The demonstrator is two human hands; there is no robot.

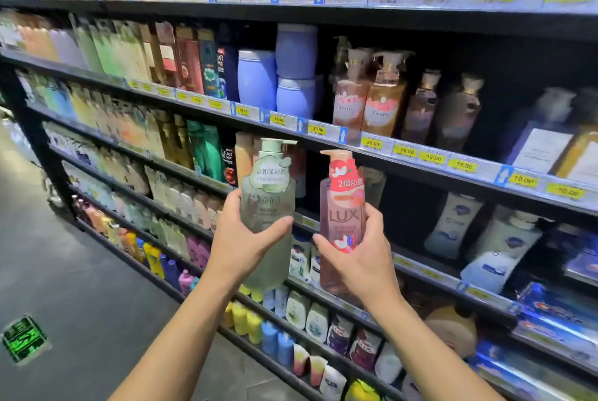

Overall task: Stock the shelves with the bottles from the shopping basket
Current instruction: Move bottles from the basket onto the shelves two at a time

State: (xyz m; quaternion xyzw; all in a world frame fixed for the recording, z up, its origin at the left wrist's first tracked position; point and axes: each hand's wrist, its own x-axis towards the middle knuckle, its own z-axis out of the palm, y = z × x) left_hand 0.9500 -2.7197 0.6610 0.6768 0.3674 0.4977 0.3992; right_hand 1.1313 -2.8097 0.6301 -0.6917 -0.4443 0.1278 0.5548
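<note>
Near the middle of the frame, the left hand [241,238] held a green bottle [268,206] upright and the right hand [359,258] held a pink bottle [343,206] upright, both just before the dark shelf gap [411,206] lying nearer the right hand.

The pink pump bottle [343,216] reads "LUX"; a shelf price tag [372,143] reads "28.00".

Two bare forearms, no sleeves in view, left grip [241,240], right grip [359,263], ringless fingers
</note>
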